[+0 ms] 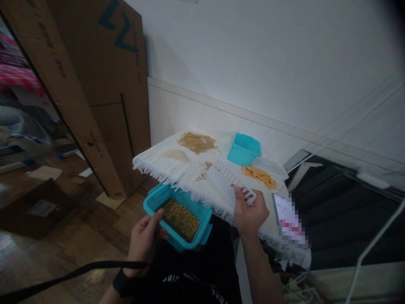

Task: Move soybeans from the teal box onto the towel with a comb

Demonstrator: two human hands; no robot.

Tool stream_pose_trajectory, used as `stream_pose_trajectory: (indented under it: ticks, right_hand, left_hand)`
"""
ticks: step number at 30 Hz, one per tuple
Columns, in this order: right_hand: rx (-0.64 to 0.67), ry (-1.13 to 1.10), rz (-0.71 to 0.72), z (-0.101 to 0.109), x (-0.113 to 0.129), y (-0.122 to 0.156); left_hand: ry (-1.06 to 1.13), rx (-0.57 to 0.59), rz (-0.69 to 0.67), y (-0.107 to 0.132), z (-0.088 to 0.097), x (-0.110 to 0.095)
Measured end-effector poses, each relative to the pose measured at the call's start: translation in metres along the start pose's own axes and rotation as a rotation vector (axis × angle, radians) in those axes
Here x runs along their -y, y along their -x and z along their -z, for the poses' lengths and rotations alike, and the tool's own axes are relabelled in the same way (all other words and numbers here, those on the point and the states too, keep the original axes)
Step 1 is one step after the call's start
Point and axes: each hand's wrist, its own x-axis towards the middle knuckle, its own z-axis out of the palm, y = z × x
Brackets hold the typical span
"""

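My left hand (145,236) grips the near left rim of a teal plastic container (205,215), thumb over the edge. Yellow soybeans (180,217) cover its bottom. The container is held in front of the table's fringed edge. In my right hand (251,213) is a white slotted plastic piece (232,177) with a flat, plain side (218,181), tilted over the cloth. Past it lie a few loose soybeans (202,173), a larger pile of soybeans (196,142) and a low pile of pale grains (175,156).
A white fringed cloth (158,156) covers the table. Toward the wall stands a second teal container (243,150), beside a clear lid (272,166) and an orange cloth (259,176). A phone (289,217) lies at the right. A tall cardboard box (107,84) rises at left.
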Motion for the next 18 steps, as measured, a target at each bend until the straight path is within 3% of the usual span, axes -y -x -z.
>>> stream_pose_trajectory:
  ticks: [10, 18]
  right_hand:
    - [0.096, -0.016, 0.005, 0.003, 0.0, 0.0]
    - [0.1, -0.035, 0.068, -0.014, -0.004, 0.004]
  left_hand:
    - [0.082, 0.016, 0.068, -0.001, -0.001, 0.005]
    - [0.122, 0.019, 0.077, -0.002, -0.003, 0.004]
